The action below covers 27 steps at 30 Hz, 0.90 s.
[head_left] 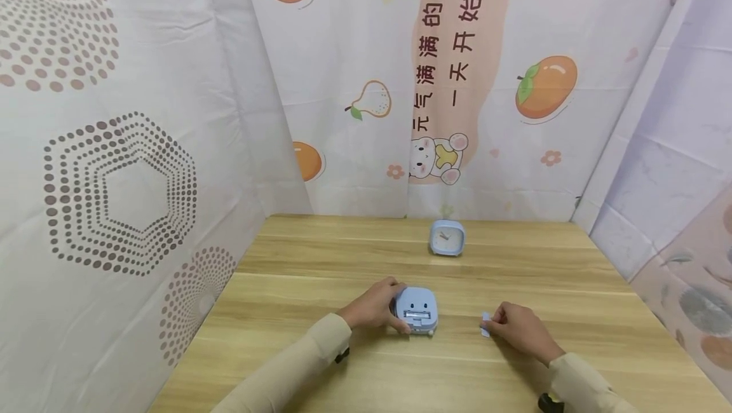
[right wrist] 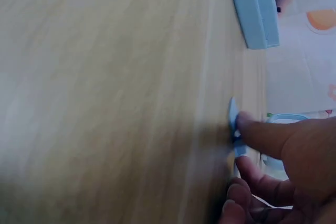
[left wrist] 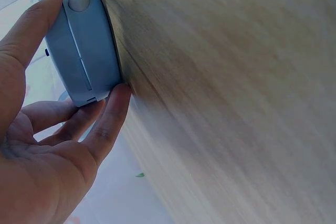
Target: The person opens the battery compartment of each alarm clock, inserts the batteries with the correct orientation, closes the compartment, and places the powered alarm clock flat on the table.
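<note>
A light blue alarm clock lies with its back up on the wooden table. Two dark dots and an uncovered battery compartment with something shiny in it show on that back. My left hand grips the clock from its left side, thumb at the near edge and fingers at the far edge. To the right, my right hand pinches a small light blue battery cover between thumb and fingers, close over the tabletop. In the right wrist view the cover is partly hidden by the thumb.
A second light blue clock stands upright at the back of the wooden table, its white dial facing me. Printed curtains hang behind the table and along both sides.
</note>
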### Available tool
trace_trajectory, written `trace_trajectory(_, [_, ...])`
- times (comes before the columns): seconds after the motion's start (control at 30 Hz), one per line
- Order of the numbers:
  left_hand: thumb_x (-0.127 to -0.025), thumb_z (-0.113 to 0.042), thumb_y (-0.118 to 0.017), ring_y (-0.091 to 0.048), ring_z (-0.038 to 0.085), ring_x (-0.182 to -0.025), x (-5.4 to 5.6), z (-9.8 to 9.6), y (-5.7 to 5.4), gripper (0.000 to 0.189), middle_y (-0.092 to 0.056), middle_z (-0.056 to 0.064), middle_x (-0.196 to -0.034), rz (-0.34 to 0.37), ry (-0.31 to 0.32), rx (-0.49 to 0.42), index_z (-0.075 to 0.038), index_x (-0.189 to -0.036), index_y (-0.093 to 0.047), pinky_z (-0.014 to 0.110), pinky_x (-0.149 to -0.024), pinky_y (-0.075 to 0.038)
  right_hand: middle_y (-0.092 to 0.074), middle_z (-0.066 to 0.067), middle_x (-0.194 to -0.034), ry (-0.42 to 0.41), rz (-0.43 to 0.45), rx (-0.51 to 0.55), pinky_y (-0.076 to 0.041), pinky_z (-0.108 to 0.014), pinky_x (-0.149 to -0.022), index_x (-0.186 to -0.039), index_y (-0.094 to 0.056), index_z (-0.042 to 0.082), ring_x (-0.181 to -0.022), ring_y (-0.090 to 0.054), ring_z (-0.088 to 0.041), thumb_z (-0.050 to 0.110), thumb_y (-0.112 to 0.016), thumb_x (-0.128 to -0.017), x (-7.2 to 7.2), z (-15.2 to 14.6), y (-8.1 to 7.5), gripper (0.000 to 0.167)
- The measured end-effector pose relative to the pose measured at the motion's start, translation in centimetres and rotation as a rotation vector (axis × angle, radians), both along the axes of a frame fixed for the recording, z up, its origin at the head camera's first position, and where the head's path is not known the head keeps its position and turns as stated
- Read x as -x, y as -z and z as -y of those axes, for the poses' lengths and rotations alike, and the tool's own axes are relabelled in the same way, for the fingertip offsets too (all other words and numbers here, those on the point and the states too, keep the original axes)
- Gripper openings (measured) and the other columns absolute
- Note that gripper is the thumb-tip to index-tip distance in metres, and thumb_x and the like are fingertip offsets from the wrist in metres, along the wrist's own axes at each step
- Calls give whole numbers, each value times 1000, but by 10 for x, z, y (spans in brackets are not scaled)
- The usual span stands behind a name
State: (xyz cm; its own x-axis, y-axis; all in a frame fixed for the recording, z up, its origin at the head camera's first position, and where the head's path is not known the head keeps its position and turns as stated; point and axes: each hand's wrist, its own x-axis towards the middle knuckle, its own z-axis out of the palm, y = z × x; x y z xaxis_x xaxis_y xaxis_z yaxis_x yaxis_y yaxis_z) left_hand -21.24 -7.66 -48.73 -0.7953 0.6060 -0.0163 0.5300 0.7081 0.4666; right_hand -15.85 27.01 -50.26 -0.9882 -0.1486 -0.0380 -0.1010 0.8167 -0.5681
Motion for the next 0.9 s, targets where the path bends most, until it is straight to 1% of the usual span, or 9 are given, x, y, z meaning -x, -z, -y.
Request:
trace_trajectory(0.1, [-72,-52,-91,-53,9,-112,1,0,0,101,-56,3,-130,1,2,-1,-2,-150,-50,27,-101,-47,-62,1,-83,7,34,42,-47,-31,-67,-88,-64,8,-76,-54,-16,27,-78,-93,0,0,-2,24])
trace_trajectory(0.2, [-72,-52,-91,-53,10,-113,1,0,1,101,-56,3,-131,9,-5,-2,-3,-150,-50,28,-102,-47,-64,0,-85,7,67,92,-51,-30,-67,-91,-67,5,-78,-57,-16,15,-74,-95,1,-1,-5,14])
trace_trajectory(0.33, [-72,-52,-91,-53,10,-115,2,0,0,101,-56,3,-132,16,-8,-6,-3,-151,-50,28,-103,-47,-66,-1,-88,-13,50,83,-54,-32,-69,-94,-69,2,-79,-60,-15,8,-69,-97,2,-2,-6,7])
trace_trajectory(0.47, [-73,-52,-90,-52,10,-113,2,0,0,101,-55,3,-131,14,-1,-11,-3,-151,-50,28,-102,-47,-65,0,-88,-19,20,54,-51,-32,-71,-93,-67,5,-80,-58,-15,12,-71,-97,2,-5,-4,9])
trace_trajectory(0.63, [-73,-53,-90,-52,10,-113,2,0,3,101,-55,3,-131,-1,7,-9,-2,-151,-50,27,-101,-48,-64,1,-86,10,8,60,-50,-34,-72,-91,-67,8,-81,-57,-16,20,-80,-91,1,-12,-2,18])
trace_trajectory(0.7, [-73,-53,-90,-52,10,-113,2,0,4,101,-55,4,-131,-4,8,-10,-2,-150,-50,28,-101,-48,-64,2,-85,12,21,66,-49,-32,-71,-89,-68,8,-80,-56,-16,19,-79,-91,0,-14,-3,16])
trace_trajectory(0.8, [-73,-53,-90,-52,10,-113,2,0,3,101,-55,4,-131,-2,6,-7,-3,-150,-50,28,-102,-47,-63,2,-82,-11,37,67,-46,-28,-67,-84,-69,9,-77,-54,-16,17,-76,-93,-1,-17,-3,14])
trace_trajectory(0.9, [-72,-52,-91,-52,10,-114,2,-1,2,101,-55,3,-132,9,0,-9,-3,-151,-50,28,-102,-47,-62,2,-80,-34,26,48,-43,-25,-64,-81,-69,10,-74,-52,-16,14,-71,-96,0,-19,-3,16])
